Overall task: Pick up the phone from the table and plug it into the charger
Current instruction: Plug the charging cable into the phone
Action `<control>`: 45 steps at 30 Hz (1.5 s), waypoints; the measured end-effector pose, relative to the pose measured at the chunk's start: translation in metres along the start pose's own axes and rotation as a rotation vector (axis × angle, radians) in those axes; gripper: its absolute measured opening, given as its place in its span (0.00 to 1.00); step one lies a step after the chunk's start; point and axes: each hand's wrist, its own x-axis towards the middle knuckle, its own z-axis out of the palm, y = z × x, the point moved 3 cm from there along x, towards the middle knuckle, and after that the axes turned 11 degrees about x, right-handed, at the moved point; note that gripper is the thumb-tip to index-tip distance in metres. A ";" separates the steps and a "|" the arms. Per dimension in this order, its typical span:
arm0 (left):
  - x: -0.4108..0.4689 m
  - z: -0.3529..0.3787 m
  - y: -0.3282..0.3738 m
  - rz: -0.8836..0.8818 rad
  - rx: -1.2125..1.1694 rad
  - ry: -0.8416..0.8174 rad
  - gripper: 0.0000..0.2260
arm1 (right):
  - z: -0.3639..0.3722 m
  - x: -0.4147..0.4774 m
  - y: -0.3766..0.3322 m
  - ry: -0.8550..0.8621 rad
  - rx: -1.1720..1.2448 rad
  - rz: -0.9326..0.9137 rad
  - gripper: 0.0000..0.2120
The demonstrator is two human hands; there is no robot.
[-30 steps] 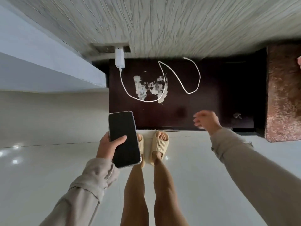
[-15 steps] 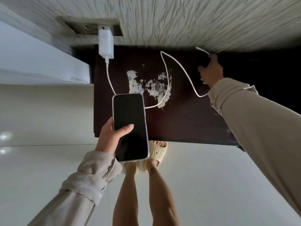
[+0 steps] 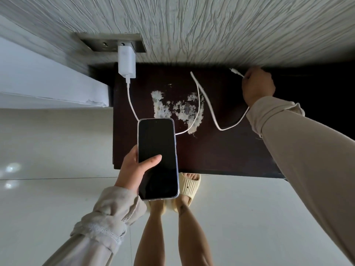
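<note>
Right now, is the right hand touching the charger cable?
Touching. The head view shows the right hand closed on the cable just behind its plug end, which sticks out from the fingers.

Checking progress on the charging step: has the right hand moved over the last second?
Yes. The right hand went from the table's front edge to its back edge by the wall, where it now grips the cable near the plug.

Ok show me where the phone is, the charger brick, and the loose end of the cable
phone (image 3: 157, 160): head view, middle of the dark screen.
charger brick (image 3: 126, 61): head view, middle of the white body, plugged into the wall socket.
cable end (image 3: 234, 71): head view, the free connector tip, just beyond the right hand.
</note>
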 end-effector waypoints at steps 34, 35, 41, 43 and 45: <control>-0.111 0.027 0.111 -0.190 -0.519 0.107 0.19 | -0.139 -0.312 -0.051 -0.417 1.259 0.149 0.14; -0.110 0.026 0.110 -0.183 -0.507 0.121 0.19 | -0.139 -0.311 -0.051 -0.422 1.257 0.154 0.13; -0.105 0.013 0.100 -0.194 -0.406 0.188 0.20 | -0.136 -0.311 -0.058 -0.492 1.181 0.189 0.12; -0.104 0.009 0.100 -0.168 -0.380 0.201 0.20 | -0.134 -0.312 -0.059 -0.477 1.180 0.218 0.12; -0.104 0.007 0.101 -0.098 -0.328 0.214 0.18 | -0.133 -0.315 -0.060 -0.445 1.172 0.233 0.12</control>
